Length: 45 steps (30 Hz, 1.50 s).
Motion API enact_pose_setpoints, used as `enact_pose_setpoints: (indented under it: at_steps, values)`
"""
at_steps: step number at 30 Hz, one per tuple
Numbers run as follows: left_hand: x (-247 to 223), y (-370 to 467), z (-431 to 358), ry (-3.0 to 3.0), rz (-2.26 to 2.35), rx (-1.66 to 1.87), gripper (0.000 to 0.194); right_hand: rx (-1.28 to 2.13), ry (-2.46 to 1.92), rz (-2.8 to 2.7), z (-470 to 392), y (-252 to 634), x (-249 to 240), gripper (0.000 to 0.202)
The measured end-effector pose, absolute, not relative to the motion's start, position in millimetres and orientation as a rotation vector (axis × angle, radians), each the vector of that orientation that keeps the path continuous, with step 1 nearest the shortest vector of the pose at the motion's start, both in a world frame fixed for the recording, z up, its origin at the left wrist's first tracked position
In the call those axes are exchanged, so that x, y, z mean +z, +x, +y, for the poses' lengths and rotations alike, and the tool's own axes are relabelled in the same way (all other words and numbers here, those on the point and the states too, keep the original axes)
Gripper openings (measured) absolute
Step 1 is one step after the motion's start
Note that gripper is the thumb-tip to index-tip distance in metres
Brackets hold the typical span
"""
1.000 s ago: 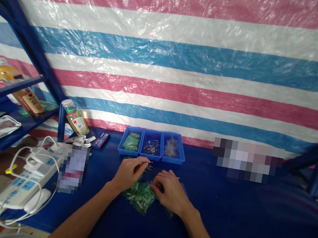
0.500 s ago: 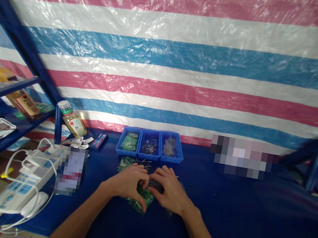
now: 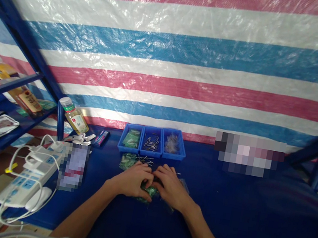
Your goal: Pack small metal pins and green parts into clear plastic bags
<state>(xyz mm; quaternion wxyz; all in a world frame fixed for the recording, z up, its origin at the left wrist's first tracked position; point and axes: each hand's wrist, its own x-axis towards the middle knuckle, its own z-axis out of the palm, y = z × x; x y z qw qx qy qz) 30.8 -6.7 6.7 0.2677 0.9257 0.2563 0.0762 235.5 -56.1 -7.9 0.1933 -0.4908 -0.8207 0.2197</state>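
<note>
My left hand (image 3: 133,179) and my right hand (image 3: 174,188) are close together over the blue table. Between them is a crinkled green plastic packet (image 3: 150,192). The left hand's fingers and thumb curl around it. My right fingers are bent and pressed together at the packet's far side; what they pinch is hidden. Clear plastic (image 3: 186,185) lies beside the right hand. Just beyond the left hand are more green packets (image 3: 127,162) and some thin metal pieces (image 3: 147,160), perhaps screws or pins.
Joined blue bins stand behind: one with green packets (image 3: 132,138), one with metal pieces (image 3: 151,143), one with clear bags (image 3: 172,144). At left are a bottle (image 3: 75,118), a small box (image 3: 100,137), a power strip (image 3: 24,183) with white cables and a blurred-out item (image 3: 73,167).
Both hands have drawn slightly closer together over the green packet, which shows less between them. A dark strip visible by the right fingers is now covered. The view has shifted slightly.
</note>
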Motion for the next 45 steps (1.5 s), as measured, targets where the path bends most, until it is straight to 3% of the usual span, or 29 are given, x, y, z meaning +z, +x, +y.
enact_pose_setpoints:
  at_steps: [13,25,30,39,42,45]
  values:
    - [13,33,-9,2.531,0.748,0.317,0.031,0.603,-1.345,-2.028,-51,234,-16,0.015]
    - [15,33,-12,2.501,0.864,0.679,0.015,0.695,-1.333,-1.482,-51,238,-12,0.021]
    - [16,32,-10,2.498,0.767,0.827,0.032,0.825,-1.256,-1.333,-50,234,-16,0.027]
    - [12,30,-5,2.429,0.787,0.968,0.01,1.168,-1.074,-1.301,-51,231,-12,0.05]
    - [10,28,-3,2.364,0.856,1.022,0.012,1.161,-1.093,-1.371,-51,232,-13,0.043]
    - [4,27,-3,2.305,0.926,1.069,0.031,1.065,-1.19,-1.457,-50,231,-13,0.033]
